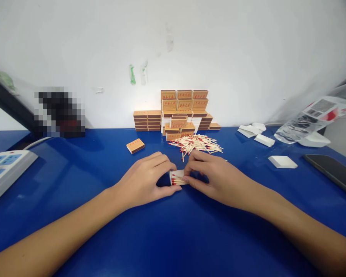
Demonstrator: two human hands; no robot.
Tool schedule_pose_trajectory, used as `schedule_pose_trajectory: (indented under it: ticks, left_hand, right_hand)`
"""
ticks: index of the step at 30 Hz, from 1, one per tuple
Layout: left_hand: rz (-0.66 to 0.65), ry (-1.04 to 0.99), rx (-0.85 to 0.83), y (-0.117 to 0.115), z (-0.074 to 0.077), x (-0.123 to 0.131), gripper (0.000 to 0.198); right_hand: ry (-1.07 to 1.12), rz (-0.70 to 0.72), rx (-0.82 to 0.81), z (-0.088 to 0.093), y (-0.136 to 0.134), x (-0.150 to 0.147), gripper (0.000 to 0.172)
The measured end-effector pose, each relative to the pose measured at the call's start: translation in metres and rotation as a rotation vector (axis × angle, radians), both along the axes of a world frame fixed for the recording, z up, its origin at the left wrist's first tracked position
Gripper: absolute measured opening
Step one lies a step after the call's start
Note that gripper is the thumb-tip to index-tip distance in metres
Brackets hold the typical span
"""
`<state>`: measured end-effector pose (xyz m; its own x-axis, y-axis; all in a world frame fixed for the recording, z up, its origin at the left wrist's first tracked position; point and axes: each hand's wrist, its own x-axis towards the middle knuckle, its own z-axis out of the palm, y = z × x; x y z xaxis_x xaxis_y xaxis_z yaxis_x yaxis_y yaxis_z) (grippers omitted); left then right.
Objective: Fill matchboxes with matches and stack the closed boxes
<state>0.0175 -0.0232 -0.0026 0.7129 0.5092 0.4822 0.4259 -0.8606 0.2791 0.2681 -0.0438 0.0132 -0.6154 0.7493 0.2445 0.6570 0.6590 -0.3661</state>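
My left hand [145, 179] and my right hand [216, 177] meet at the middle of the blue table [173, 238], fingers curled round a small white matchbox tray [177, 178] filled with red-tipped matches. The left fingers grip its left end, the right fingers pinch its right side. Just beyond the hands lies a loose pile of matches [197, 143]. One closed orange matchbox [135, 146] lies alone to the left of the pile.
Stacks of orange matchboxes [178, 111] stand against the white wall. White empty trays [282, 162] lie at the right, near a dark phone [333, 171] and a clear plastic bag [314, 119]. A power strip [4, 167] sits at the left edge.
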Motion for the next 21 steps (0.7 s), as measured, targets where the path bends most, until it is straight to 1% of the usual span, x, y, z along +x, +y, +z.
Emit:
schedule_pose_trajectory:
  ticks: [12, 17, 21]
  left_hand:
    - [-0.032, 0.011, -0.010, 0.0012, -0.0003, -0.0001, 0.026]
    - [-0.022, 0.009, -0.017, 0.0016, 0.0000, 0.0002, 0.025]
    - [-0.011, 0.014, -0.016, 0.0015, 0.0004, 0.0007, 0.025]
  right_hand:
    - [0.013, 0.003, -0.027, -0.0018, 0.0000, -0.0020, 0.013]
    - [0.014, -0.016, -0.050, 0.0011, 0.0010, 0.0011, 0.013]
    - [0.014, -0.002, -0.078, 0.0041, 0.0043, 0.0031, 0.015]
